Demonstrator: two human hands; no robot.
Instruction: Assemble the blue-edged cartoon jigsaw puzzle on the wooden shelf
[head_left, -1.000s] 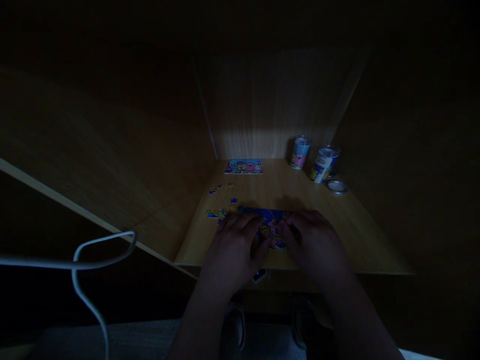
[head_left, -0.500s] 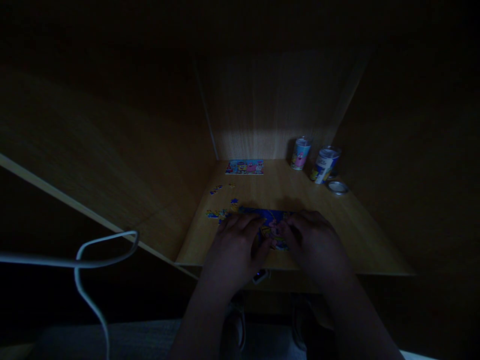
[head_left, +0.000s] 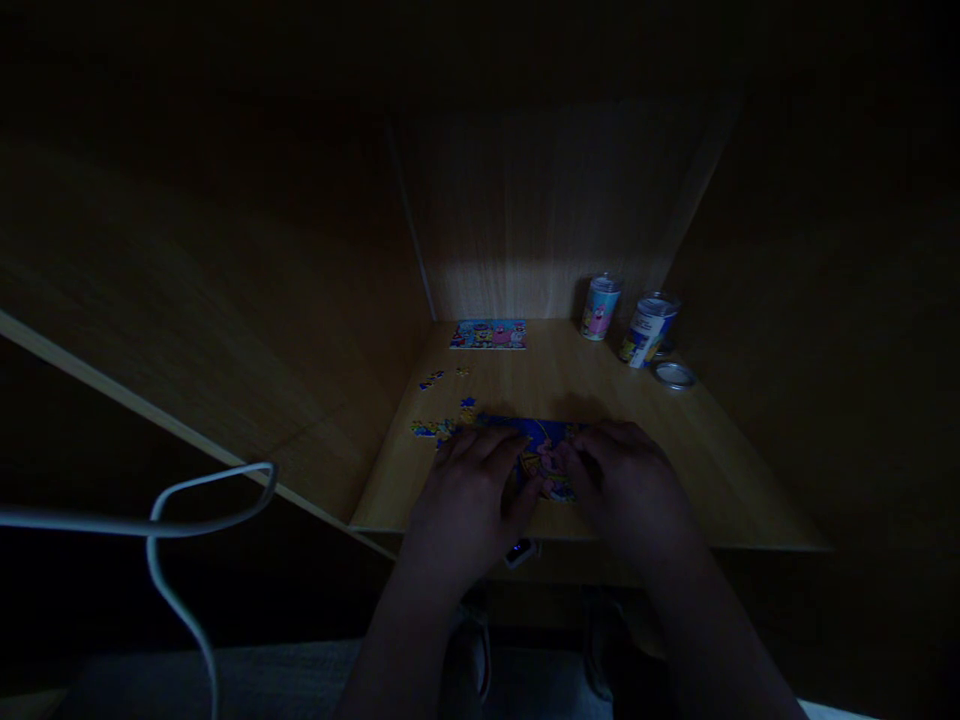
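Note:
In dim light, a mostly blue jigsaw puzzle (head_left: 551,460) with pink and yellow figures lies on the wooden shelf, partly covered by both hands. My left hand (head_left: 472,485) rests over its left part, thumb and fingers apart. Over the right part is my right hand (head_left: 626,480), its fingers drawn together at the puzzle's surface; whatever they pinch is hidden. Loose jigsaw pieces (head_left: 433,429) in yellow and blue lie left of the puzzle, with a blue piece (head_left: 468,402) and a few others (head_left: 431,381) farther back.
A picture panel (head_left: 488,335) of cartoon figures lies by the back wall. Two printed cans, one light blue and pink (head_left: 599,310) and one dark blue (head_left: 646,332), stand at the back right beside a round lid (head_left: 674,376). A white cable (head_left: 202,527) hangs at left.
The picture has grown a little darker. Both hands stay at the puzzle, with hardly any visible movement.

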